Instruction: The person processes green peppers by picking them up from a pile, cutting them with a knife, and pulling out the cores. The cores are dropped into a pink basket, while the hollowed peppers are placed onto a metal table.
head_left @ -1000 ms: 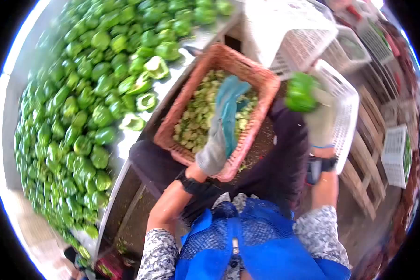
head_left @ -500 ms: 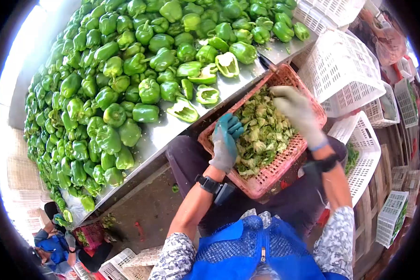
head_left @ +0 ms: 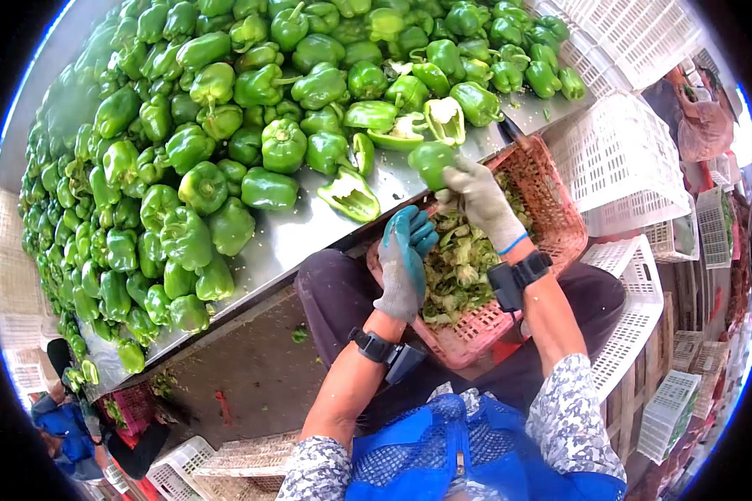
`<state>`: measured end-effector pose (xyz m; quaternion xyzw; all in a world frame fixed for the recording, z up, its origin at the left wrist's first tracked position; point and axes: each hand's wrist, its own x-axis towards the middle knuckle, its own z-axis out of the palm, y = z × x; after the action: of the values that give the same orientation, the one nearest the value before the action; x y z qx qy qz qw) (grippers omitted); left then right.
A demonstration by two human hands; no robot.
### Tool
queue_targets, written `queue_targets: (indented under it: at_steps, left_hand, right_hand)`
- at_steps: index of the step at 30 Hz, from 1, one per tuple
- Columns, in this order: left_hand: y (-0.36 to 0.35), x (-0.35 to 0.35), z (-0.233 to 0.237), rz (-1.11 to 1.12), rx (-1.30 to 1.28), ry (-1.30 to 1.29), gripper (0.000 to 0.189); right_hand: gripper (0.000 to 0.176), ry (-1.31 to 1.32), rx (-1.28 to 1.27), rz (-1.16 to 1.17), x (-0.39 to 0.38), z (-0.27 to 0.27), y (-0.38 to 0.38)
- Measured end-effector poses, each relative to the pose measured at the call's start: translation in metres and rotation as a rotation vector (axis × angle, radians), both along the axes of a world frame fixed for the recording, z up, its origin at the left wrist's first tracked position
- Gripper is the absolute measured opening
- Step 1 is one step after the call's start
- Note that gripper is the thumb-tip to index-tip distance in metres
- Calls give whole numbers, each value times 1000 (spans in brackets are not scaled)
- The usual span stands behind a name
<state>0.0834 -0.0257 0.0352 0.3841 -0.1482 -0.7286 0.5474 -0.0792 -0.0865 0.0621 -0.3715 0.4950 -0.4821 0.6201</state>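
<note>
right grip [head_left: 485,200] closed on a pepper [head_left: 431,164], at 11 o'clock from the middle of the basket [head_left: 472,340], near the edge of the surface [head_left: 286,237]. left grip [head_left: 403,263], gloved and curled, is at the basket's 9 o'clock; whether it holds anything, i cannot tell. trimmings [head_left: 455,280] lie in the basket. toward 10 o'clock, the surface carries a heap [head_left: 192,150] and a cut half [head_left: 351,195]; a white crate [head_left: 622,159] is at 2 o'clock.

In front of you stretches a shiny metal bench [head_left: 297,227], with a dull brownish-grey floor [head_left: 259,367] below. White plastic crates [head_left: 627,159] stand to your right near wooden slats [head_left: 662,330]; bright white light glares at your far right.
</note>
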Motion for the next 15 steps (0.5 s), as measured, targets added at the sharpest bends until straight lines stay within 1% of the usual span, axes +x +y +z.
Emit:
queue_targets:
  at_steps: [1,2,3,5,6,7,8,9,10,11,12,13,14,15]
  left_hand:
    - [1,0,4,-2,2,-4,38]
    - [2,-1,6,-4,1,-9,37]
    - [3,0,2,-23,-27,56,36]
    - [-2,4,-24,-78,-84,189,33]
    - [-5,9,-40,-117,-151,310,31]
    - [-10,13,-38,-164,-211,431,29]
    - [-3,12,-35,-138,-163,324,29]
    - [1,7,-20,-122,-119,226,28]
    - [3,4,-9,-126,-101,188,20]
    - [3,1,1,-131,-82,151,16]
    - [4,-3,11,-137,-63,114,19]
    - [7,-4,13,-127,-8,90,17]
    - [11,-9,20,-94,47,15,17]
    - [11,-5,11,-127,56,4,19]
  right_hand:
    - [32,-403,71,-52,-6,1,7]
    - [27,-487,180,-134,-6,-3,8]
    - [24,-181,357,-47,-20,-25,0]
    - [21,-260,331,-104,-16,-23,9]
    - [21,-352,313,-120,-19,-18,9]
    - [21,-448,302,-138,-18,-6,13]
    - [21,-605,240,-160,-13,4,16]
    - [22,-392,221,-52,-23,-23,14]
    - [19,-68,247,-80,-20,-21,17]
    - [18,-52,200,-121,-20,-14,28]
    - [16,-50,135,-171,-26,2,39]
    - [21,137,116,-201,-35,12,49]
    - [21,242,64,-268,-50,33,69]
    - [21,339,17,-326,-60,48,89]
